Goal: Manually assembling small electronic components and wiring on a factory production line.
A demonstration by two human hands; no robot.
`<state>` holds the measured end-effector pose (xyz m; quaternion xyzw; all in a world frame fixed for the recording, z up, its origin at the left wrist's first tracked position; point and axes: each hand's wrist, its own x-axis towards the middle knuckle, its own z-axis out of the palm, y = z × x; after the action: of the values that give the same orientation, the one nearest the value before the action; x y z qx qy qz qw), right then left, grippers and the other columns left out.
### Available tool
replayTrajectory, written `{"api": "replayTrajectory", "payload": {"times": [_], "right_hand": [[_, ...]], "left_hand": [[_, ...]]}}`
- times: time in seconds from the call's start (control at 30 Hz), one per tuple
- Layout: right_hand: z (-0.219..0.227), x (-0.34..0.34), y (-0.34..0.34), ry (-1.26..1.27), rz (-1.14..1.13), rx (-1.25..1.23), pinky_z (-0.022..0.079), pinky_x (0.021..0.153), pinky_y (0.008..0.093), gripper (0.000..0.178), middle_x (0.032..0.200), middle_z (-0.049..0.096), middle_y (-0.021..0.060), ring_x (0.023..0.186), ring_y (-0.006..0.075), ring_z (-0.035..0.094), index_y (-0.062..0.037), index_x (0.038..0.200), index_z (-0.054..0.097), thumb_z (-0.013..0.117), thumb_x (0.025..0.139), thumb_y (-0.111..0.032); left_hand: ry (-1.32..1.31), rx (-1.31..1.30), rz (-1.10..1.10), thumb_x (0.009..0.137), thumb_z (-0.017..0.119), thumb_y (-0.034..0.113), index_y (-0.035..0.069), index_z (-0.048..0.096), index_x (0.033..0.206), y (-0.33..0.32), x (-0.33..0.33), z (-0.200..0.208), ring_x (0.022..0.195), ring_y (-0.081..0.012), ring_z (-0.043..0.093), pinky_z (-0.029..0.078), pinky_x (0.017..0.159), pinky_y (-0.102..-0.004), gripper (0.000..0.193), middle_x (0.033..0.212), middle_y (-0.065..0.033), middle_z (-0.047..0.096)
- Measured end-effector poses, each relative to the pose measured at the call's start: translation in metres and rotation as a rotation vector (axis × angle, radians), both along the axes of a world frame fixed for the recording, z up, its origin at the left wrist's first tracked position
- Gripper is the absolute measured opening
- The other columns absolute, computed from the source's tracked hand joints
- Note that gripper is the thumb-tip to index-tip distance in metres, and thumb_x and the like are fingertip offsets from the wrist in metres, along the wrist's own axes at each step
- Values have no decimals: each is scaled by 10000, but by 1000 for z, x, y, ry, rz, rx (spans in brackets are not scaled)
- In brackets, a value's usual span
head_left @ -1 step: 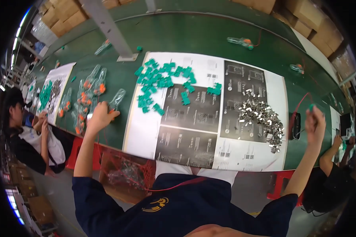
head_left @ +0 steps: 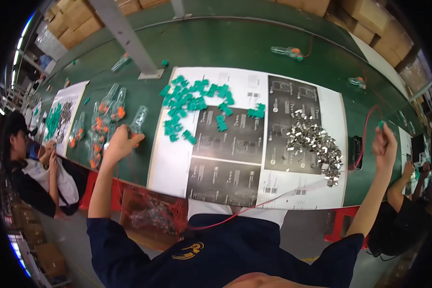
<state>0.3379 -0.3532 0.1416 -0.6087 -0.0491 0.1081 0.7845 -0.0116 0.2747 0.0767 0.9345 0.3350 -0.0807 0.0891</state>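
Observation:
My left hand [head_left: 121, 143] is closed at the orange end of a clear plastic bottle-shaped piece [head_left: 140, 117], on the green table at the left of the printed sheet. Several similar clear pieces with orange parts [head_left: 101, 122] lie beside and beyond this hand. Raised at the right, my right hand [head_left: 385, 141] pinches a small green piece [head_left: 381, 125] with a red cord [head_left: 369, 115] hanging from it. A red cord also runs across my lap and over the sheet's front edge. Green plastic clips [head_left: 189, 101] and small shiny metal parts [head_left: 319, 146] are spread on the sheet.
The printed black-and-white sheet [head_left: 225, 182] covers the middle of the table. A grey metal post [head_left: 129, 41] rises behind it. Below the left edge stands a box of red cords and clear pieces [head_left: 153, 216]. A black object [head_left: 356, 146] lies at right. Co-workers sit on both sides.
My right hand has shifted slightly right and up with the green piece. The red cord now stretches from my lap across the sheet's front. My left hand stays at the orange-ended piece.

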Motion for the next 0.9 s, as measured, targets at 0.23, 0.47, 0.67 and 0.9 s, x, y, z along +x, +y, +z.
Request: {"api": "replayTrajectory", "payload": {"times": [0.23, 0.47, 0.67, 0.9], "right_hand": [[-41, 173, -109, 204, -209, 198, 133, 342, 217, 231, 528, 381, -56, 357, 41, 183, 8, 919, 608, 612, 930, -223], [-56, 237, -14, 129, -380, 127, 153, 364, 211, 276, 573, 417, -47, 385, 32, 212, -2, 940, 592, 682, 894, -259], [-63, 234, 79, 41, -187, 306, 215, 384, 182, 343, 676, 499, -19, 426, 14, 263, 21, 1059, 607, 693, 888, -264], [-80, 149, 206, 396, 381, -76, 240, 384, 187, 329, 756, 555, 23, 430, 13, 285, 15, 1076, 592, 662, 903, -255]], "left_hand": [[-644, -1475, 362, 908, 601, 483, 10, 527, 1105, 27, 165, 25, 795, -297, 660, 596, 701, -343, 518, 1008, -185, 605], [-1247, -1513, 624, 910, 610, 434, 38, 433, 1289, 83, 321, -21, 878, -385, 637, 595, 749, -416, 575, 1122, -246, 548], [-604, -257, -367, 805, 681, 354, -20, 511, 1267, -117, 439, -42, 1103, -342, 590, 474, 955, -335, 618, 1302, -218, 531], [-642, 59, -587, 754, 738, 505, 86, 437, 1358, -196, 510, -74, 1328, -362, 388, 296, 1094, -524, 794, 1431, -200, 418]]}}
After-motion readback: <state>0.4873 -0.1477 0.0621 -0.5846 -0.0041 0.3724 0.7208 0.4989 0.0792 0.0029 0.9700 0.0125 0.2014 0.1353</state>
